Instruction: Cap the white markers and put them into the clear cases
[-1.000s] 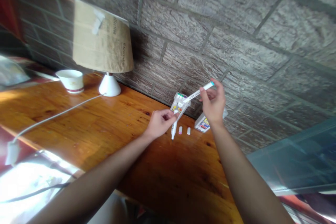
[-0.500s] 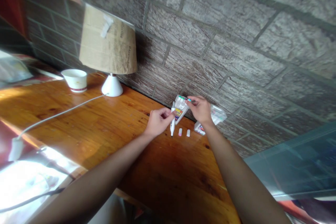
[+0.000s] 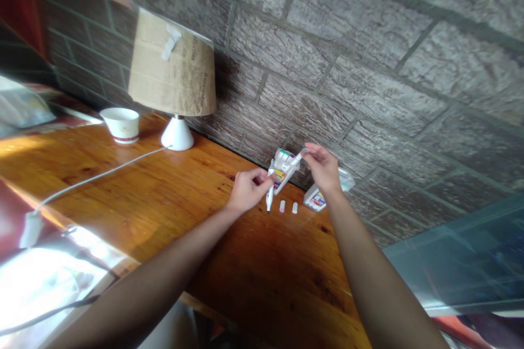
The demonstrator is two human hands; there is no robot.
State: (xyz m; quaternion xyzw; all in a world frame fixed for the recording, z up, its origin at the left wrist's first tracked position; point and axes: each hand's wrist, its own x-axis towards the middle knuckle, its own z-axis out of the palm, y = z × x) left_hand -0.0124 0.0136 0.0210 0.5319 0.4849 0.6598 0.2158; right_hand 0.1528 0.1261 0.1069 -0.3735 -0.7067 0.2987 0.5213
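My left hand (image 3: 250,191) is closed on an uncapped white marker (image 3: 269,197), its dark tip pointing down near the table. Just behind stands a clear plastic marker case (image 3: 280,179) with a yellow label and several coloured marker ends at its top. My right hand (image 3: 323,166) pinches another white marker (image 3: 298,157) by its blue end, slanting above the case. Two loose caps, one with a pink edge (image 3: 282,206) and one white (image 3: 295,208), rest on the table before the case. A second clear case (image 3: 314,199) is partly hidden behind my right wrist.
A lamp (image 3: 177,133) with a brown paper shade and a white paper cup (image 3: 125,126) stand to the left. The lamp's white cord (image 3: 102,174) crosses the wooden table (image 3: 196,191). A stone-block wall (image 3: 286,92) borders the back; a bluish translucent panel (image 3: 462,262) is at right.
My right hand has moved up and to the right, drawing a white marker out of the case's top. My left hand holds its marker in nearly the same place.
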